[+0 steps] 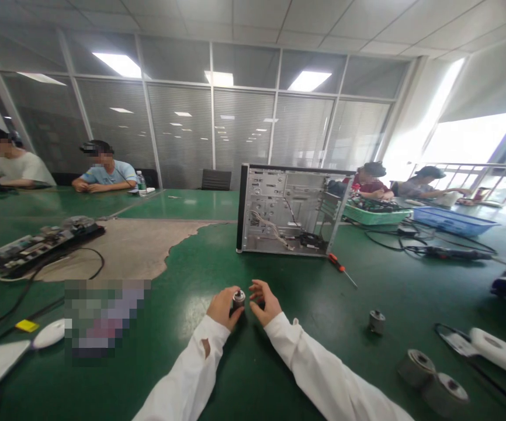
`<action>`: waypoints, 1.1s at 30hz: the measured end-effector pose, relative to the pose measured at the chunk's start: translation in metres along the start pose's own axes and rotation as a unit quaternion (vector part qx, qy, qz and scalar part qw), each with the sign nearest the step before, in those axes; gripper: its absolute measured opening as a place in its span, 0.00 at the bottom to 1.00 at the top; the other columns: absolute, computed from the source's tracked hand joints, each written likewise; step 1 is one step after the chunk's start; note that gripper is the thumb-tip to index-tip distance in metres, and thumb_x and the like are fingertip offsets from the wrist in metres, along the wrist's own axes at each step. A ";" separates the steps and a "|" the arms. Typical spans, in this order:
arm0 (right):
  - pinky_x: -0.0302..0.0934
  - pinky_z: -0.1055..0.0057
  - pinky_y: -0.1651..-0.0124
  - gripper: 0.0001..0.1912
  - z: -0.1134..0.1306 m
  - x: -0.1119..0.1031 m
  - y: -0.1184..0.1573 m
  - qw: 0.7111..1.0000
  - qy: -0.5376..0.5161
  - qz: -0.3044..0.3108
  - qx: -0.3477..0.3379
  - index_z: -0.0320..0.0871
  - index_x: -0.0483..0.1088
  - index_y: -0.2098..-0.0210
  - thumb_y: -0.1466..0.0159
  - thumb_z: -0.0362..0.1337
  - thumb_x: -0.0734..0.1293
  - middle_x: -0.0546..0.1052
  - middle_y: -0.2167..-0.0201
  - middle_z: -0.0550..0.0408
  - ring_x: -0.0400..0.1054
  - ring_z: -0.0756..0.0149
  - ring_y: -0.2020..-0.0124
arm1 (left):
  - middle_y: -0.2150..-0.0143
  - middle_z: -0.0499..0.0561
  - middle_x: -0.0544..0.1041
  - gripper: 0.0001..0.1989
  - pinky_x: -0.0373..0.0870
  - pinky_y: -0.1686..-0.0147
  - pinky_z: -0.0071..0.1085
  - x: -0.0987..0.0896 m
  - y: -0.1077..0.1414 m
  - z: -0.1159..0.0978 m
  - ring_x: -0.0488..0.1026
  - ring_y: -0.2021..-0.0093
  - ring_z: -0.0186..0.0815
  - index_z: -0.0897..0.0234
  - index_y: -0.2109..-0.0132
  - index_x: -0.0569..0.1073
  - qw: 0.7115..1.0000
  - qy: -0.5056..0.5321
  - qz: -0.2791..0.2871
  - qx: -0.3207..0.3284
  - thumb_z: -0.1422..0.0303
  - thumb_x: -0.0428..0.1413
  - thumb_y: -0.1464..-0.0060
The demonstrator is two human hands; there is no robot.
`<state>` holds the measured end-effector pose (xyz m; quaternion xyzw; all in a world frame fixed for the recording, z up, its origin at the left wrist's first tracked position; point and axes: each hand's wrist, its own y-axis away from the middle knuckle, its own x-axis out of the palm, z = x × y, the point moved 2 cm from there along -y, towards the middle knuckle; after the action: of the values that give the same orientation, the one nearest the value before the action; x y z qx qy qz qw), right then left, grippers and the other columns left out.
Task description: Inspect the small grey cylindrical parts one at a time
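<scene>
My left hand (225,309) is wrapped round a small metal cylinder (238,299) that stands upright on the green table (200,275). Just right of the cylinder is my right hand (265,303), its fingers curved and apart, holding nothing. Beyond both hands stands an open computer case (286,210) with loose cables inside. A screwdriver (342,269) with a red and black handle lies by the case's front right corner. Another small metal cylinder (376,322) is on the table to the right, and two larger ones (416,368) are nearer the front.
Circuit boards (38,245) lie at the left, near a white mouse (50,333) and black cables. At the back right are a green basket (375,217), a blue basket (453,220) and a corded tool (458,253). Several people sit round the table.
</scene>
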<state>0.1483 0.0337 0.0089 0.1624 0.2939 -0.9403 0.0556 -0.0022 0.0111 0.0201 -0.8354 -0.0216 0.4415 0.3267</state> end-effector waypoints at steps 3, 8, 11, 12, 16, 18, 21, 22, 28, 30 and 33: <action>0.61 0.73 0.71 0.26 -0.007 0.002 -0.005 0.999 -0.040 -0.014 0.027 0.44 0.55 0.56 0.55 0.25 0.59 0.68 0.65 0.53 0.65 0.71 0.72 | 0.58 0.56 0.69 0.19 0.63 0.59 0.37 0.004 -0.003 0.000 0.66 0.57 0.40 0.66 0.55 0.62 1.000 0.002 0.009 -0.005 0.72 0.52 0.58; 0.61 0.74 0.74 0.25 -0.012 0.004 -0.005 0.997 -0.056 -0.020 0.043 0.43 0.57 0.58 0.55 0.24 0.59 0.68 0.66 0.53 0.65 0.71 0.73 | 0.60 0.53 0.70 0.17 0.64 0.59 0.35 -0.001 -0.004 -0.002 0.67 0.59 0.38 0.64 0.58 0.63 0.997 0.046 0.005 -0.057 0.71 0.52 0.59; 0.60 0.75 0.75 0.25 -0.009 0.003 -0.004 0.997 -0.057 -0.020 0.041 0.44 0.57 0.58 0.56 0.24 0.59 0.68 0.66 0.54 0.64 0.71 0.73 | 0.61 0.51 0.71 0.16 0.65 0.62 0.33 -0.003 -0.005 -0.001 0.69 0.63 0.35 0.62 0.60 0.63 0.986 0.126 -0.017 -0.109 0.71 0.54 0.61; 0.60 0.75 0.75 0.25 -0.007 0.002 -0.004 0.997 -0.055 -0.019 0.040 0.44 0.58 0.58 0.56 0.24 0.59 0.68 0.66 0.54 0.64 0.71 0.73 | 0.63 0.50 0.71 0.17 0.66 0.63 0.32 -0.003 -0.005 0.001 0.70 0.65 0.34 0.62 0.61 0.63 0.976 0.166 -0.033 -0.133 0.71 0.54 0.61; 0.60 0.75 0.73 0.24 0.002 -0.001 -0.002 0.998 -0.052 0.000 0.035 0.44 0.58 0.58 0.55 0.24 0.59 0.68 0.66 0.54 0.64 0.72 0.72 | 0.70 0.48 0.72 0.21 0.67 0.68 0.29 0.003 -0.005 0.014 0.71 0.71 0.33 0.63 0.61 0.61 0.890 0.368 -0.110 -0.245 0.69 0.58 0.65; 0.59 0.75 0.73 0.24 0.008 -0.004 0.000 0.998 -0.058 0.013 0.033 0.44 0.58 0.57 0.54 0.24 0.59 0.68 0.65 0.54 0.64 0.72 0.72 | 0.72 0.48 0.72 0.23 0.67 0.71 0.28 0.007 -0.004 0.018 0.71 0.72 0.33 0.64 0.62 0.61 0.831 0.457 -0.134 -0.289 0.67 0.60 0.68; 0.59 0.75 0.73 0.23 0.016 -0.006 0.002 0.996 -0.081 0.040 0.025 0.44 0.58 0.57 0.53 0.25 0.59 0.68 0.64 0.53 0.64 0.72 0.72 | 0.73 0.48 0.73 0.24 0.67 0.73 0.28 0.010 -0.003 0.019 0.71 0.73 0.33 0.64 0.63 0.61 0.723 0.588 -0.131 -0.338 0.66 0.62 0.70; 0.59 0.75 0.73 0.23 0.018 -0.006 0.003 0.994 -0.094 0.052 0.020 0.44 0.58 0.57 0.53 0.25 0.60 0.68 0.64 0.53 0.64 0.72 0.72 | 0.73 0.48 0.73 0.24 0.67 0.73 0.28 0.011 -0.003 0.017 0.72 0.73 0.33 0.64 0.63 0.61 0.688 0.623 -0.121 -0.351 0.67 0.62 0.69; 0.60 0.75 0.75 0.26 0.021 0.000 0.008 0.982 -0.172 0.083 0.013 0.46 0.56 0.55 0.53 0.28 0.64 0.66 0.60 0.51 0.65 0.70 0.71 | 0.71 0.55 0.75 0.11 0.68 0.71 0.29 0.010 0.000 0.006 0.73 0.71 0.36 0.68 0.64 0.64 0.589 0.691 -0.066 -0.414 0.69 0.55 0.56; 0.59 0.75 0.76 0.26 0.017 0.003 0.009 0.977 -0.195 0.079 0.020 0.47 0.55 0.55 0.53 0.31 0.65 0.65 0.57 0.50 0.65 0.71 0.72 | 0.72 0.56 0.75 0.09 0.68 0.70 0.29 0.010 0.000 0.003 0.73 0.71 0.37 0.70 0.65 0.65 0.570 0.699 -0.050 -0.429 0.68 0.53 0.53; 0.59 0.75 0.76 0.26 0.008 0.008 0.009 0.971 -0.223 0.074 0.041 0.47 0.55 0.56 0.53 0.34 0.66 0.64 0.54 0.49 0.65 0.72 0.73 | 0.73 0.58 0.75 0.10 0.68 0.68 0.31 0.009 0.000 -0.002 0.74 0.70 0.38 0.72 0.65 0.66 0.565 0.699 -0.023 -0.438 0.67 0.51 0.52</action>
<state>0.1404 0.0216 0.0080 -0.0281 0.2226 -0.9572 0.1828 0.0052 0.0128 0.0140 -0.9231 0.0033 -0.3514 -0.1564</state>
